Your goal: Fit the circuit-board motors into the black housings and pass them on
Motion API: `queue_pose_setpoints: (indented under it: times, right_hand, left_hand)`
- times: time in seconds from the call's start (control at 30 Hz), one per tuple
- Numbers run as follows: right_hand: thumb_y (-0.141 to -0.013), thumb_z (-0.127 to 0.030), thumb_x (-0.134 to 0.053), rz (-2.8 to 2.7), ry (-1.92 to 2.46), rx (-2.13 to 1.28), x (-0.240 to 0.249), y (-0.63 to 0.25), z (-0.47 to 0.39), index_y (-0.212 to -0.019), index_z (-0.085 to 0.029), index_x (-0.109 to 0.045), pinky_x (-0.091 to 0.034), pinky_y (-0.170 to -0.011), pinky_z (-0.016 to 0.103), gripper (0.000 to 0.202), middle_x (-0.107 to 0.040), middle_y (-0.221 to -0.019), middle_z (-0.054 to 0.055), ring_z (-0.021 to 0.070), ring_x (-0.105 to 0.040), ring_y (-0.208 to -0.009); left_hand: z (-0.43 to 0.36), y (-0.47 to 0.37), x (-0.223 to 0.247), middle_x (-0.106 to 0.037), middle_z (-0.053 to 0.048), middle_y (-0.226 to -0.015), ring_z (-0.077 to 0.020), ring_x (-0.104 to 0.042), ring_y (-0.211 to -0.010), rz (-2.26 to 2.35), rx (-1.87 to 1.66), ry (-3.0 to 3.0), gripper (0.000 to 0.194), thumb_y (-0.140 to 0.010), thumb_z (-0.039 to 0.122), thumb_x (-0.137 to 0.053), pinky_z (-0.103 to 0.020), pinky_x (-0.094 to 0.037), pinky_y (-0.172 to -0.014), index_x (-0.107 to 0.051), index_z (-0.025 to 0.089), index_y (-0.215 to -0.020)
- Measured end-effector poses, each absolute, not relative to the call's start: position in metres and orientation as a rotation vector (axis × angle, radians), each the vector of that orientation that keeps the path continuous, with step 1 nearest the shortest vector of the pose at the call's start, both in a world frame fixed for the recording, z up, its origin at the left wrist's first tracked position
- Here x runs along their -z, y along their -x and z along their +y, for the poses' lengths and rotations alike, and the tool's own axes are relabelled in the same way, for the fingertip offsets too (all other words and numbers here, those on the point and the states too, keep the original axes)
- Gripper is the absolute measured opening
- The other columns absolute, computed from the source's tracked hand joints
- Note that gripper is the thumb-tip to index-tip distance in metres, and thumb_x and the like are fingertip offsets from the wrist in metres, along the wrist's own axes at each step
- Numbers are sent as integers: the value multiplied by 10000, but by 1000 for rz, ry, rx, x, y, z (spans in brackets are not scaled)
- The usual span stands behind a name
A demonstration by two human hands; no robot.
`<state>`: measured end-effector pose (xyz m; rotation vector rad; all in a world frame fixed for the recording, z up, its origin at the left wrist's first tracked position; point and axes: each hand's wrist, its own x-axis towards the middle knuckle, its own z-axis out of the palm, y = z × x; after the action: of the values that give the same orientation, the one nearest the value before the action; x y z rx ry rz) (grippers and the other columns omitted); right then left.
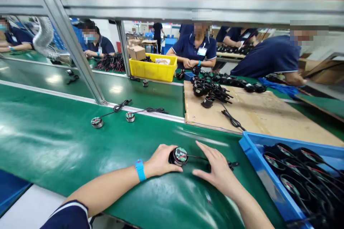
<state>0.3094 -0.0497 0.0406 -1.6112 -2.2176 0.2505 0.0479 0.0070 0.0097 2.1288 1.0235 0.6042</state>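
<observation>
A round black part with a green circuit board on top (180, 155) sits on the green mat (107, 157). My left hand (163, 160), with a blue band at its wrist, wraps its thumb and fingers round the part's left side. A black cable (197, 157) runs from the board to the right, toward my right hand (216, 166). That hand is open, its thumb and fingers apart beside the part; the cable passes behind it and its bundled end (233, 164) shows beyond.
A blue bin (252, 154) of round black parts stands at the right. Cardboard (247, 111) with more cabled parts lies behind. Two small coils (97, 122) with cables rest at the back left, near a metal post (72, 43). Several people sit or stand beyond a yellow bin (152, 71).
</observation>
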Motion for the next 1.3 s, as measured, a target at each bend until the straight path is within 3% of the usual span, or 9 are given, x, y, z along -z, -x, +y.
queue_pose_setpoints:
  times: [0.1, 0.17, 0.27, 0.43, 0.53, 0.77, 0.9, 1.03, 1.3]
  right_hand:
    - [-920, -610, -548, -2075, 1676, -147, -18, -332, -70, -1076, -255, -658, -547, -917, 513, 403, -752, -1093, 75, 299, -721, -1028]
    - [-974, -555, -481, -1900, 1690, -224, -14, -332, -87, -1042, -261, -590, -578, -680, 359, 321, -743, -840, 24, 232, -735, -734]
    - [-988, -541, -462, -1750, 1674, -287, -26, -314, -107, -1055, -279, -519, -500, -507, 292, 277, -665, -675, -29, 200, -649, -511]
    - [-986, -523, -469, -1822, 1673, -389, -52, -298, -109, -983, -276, -515, -485, -468, 277, 252, -661, -624, -21, 216, -666, -504]
    - [-989, -498, -478, -1792, 1624, -344, -57, -296, -106, -1022, -274, -519, -487, -468, 263, 230, -668, -648, -22, 196, -658, -496]
    - [-1012, -505, -430, -1876, 1661, -254, -49, -288, -93, -1018, -264, -508, -456, -433, 261, 252, -658, -619, -33, 198, -654, -468]
    - [-1018, -464, -437, -1830, 1628, -300, -50, -288, -89, -1086, -264, -499, -489, -487, 247, 220, -684, -664, -35, 179, -670, -494]
    - [-1002, -479, -456, -1864, 1666, -306, -53, -289, -83, -1049, -258, -512, -484, -478, 265, 233, -711, -698, -6, 211, -700, -546]
    - [-1004, -484, -441, -1808, 1700, -247, -37, -290, -76, -1068, -245, -517, -493, -488, 278, 259, -731, -735, 14, 224, -712, -565]
  left_hand:
    - [10, -45, -30, -622, -167, -1390, -387, -486, -1389, 1030, -660, -2172, 907, -566, 567, -930, -566, -278, -1190, -603, 196, -1327]
    - [10, -45, -47, -618, -137, -1407, -369, -401, -1458, 958, -742, -2208, 873, -609, 585, -903, -577, -163, -1233, -588, 241, -1347]
    - [12, -47, -59, -592, -133, -1438, -344, -308, -1511, 866, -816, -2224, 876, -651, 639, -854, -564, -58, -1257, -556, 251, -1377]
    - [23, -44, -48, -616, -169, -1401, -367, -340, -1491, 818, -494, -2245, 792, -721, 623, -812, -641, 54, -1231, -572, 202, -1348]
    - [24, -43, -55, -579, -123, -1455, -329, -262, -1528, 809, -672, -2247, 812, -740, 615, -802, -602, 114, -1237, -516, 250, -1407]
    - [33, -45, -44, -562, -201, -1451, -357, -328, -1498, 829, -412, -2310, 790, -765, 630, -772, -640, 98, -1225, -547, 178, -1372]
    - [37, -46, -38, -516, -202, -1493, -317, -323, -1507, 839, -542, -2296, 897, -816, 662, -703, -600, 101, -1241, -387, 182, -1505]
    - [36, -50, -42, -581, -197, -1432, -355, -351, -1487, 779, -413, -2362, 822, -776, 652, -749, -629, 97, -1231, -513, 184, -1409]
    - [30, -56, -42, -549, -197, -1465, -351, -340, -1492, 768, -414, -2386, 802, -813, 609, -739, -644, 84, -1231, -473, 176, -1434]
